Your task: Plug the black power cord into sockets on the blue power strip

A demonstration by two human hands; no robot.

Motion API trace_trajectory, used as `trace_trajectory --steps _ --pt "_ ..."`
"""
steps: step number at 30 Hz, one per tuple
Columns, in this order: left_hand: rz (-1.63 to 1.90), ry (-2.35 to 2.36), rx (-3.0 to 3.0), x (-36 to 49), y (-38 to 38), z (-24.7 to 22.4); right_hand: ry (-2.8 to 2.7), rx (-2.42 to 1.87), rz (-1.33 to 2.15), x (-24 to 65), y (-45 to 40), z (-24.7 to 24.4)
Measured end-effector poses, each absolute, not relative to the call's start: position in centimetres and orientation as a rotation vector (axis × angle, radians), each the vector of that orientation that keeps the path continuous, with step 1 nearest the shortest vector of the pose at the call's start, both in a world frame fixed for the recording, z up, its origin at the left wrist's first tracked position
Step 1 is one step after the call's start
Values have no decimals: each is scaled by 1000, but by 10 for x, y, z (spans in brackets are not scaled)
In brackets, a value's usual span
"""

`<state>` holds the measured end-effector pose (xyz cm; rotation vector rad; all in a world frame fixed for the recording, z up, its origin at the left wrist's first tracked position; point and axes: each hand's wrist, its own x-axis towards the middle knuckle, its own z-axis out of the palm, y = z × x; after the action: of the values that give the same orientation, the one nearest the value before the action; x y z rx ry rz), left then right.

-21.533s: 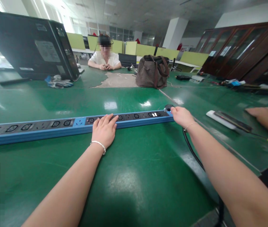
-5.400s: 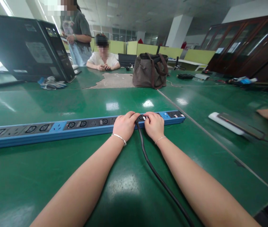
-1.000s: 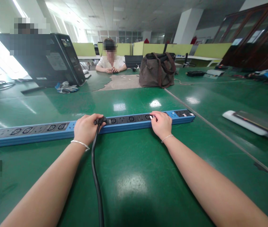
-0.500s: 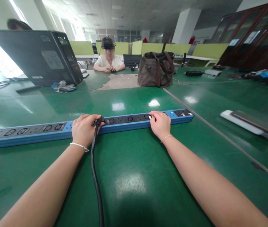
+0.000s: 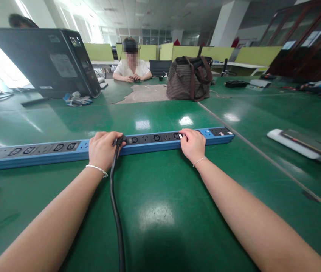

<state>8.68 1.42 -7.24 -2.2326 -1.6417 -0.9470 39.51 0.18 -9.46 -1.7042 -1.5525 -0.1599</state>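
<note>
A long blue power strip (image 5: 149,147) with black socket panels runs across the table in front of me. My left hand (image 5: 101,149) is closed at a black plug (image 5: 120,141) on the strip, with fingertips showing on both sides of it. From the plug a thick black cable (image 5: 114,200) hangs down toward me, over the table. Further right, my right hand (image 5: 193,145) grips the strip, thumb and fingers bent over its near edge beside a socket. The plug's prongs are hidden, so I cannot tell how deep it sits.
On the green table (image 5: 154,185) stand a black computer case (image 5: 47,64) and a brown bag (image 5: 188,79). Gloves (image 5: 76,99) lie by the case. At right is a white flat object (image 5: 290,143). A person (image 5: 132,68) sits opposite; another head shows behind the case.
The view has shifted slightly, so the strip and both hands appear a little higher and further right. Both hands keep the same hold, and the plug stays at the same place on the strip.
</note>
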Motion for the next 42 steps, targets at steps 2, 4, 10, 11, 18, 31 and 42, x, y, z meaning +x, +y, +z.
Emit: trace_trajectory --steps 2,4,10,11,18,31,42 --pt "-951 -1607 -2255 88 13 -72 -1555 -1714 -157 395 2 -94" --pt "-957 -1576 -2285 88 14 -73 -1555 -1726 -154 394 1 -94" --pt "-1005 -1672 -2351 88 19 -75 -1562 -1723 -165 394 1 -94" --pt "-1012 -1679 -2376 87 19 -74 -1565 -1722 -166 395 2 -94" --pt "-1025 -1681 -2487 80 26 -75 -1619 -1697 -191 388 -1 -95" --pt "-1117 -1604 -2369 86 17 -81 -2044 -1617 -147 372 -11 -94" --pt "-1277 -1348 -2238 89 21 -90 -2017 -1625 -152 368 -11 -93"
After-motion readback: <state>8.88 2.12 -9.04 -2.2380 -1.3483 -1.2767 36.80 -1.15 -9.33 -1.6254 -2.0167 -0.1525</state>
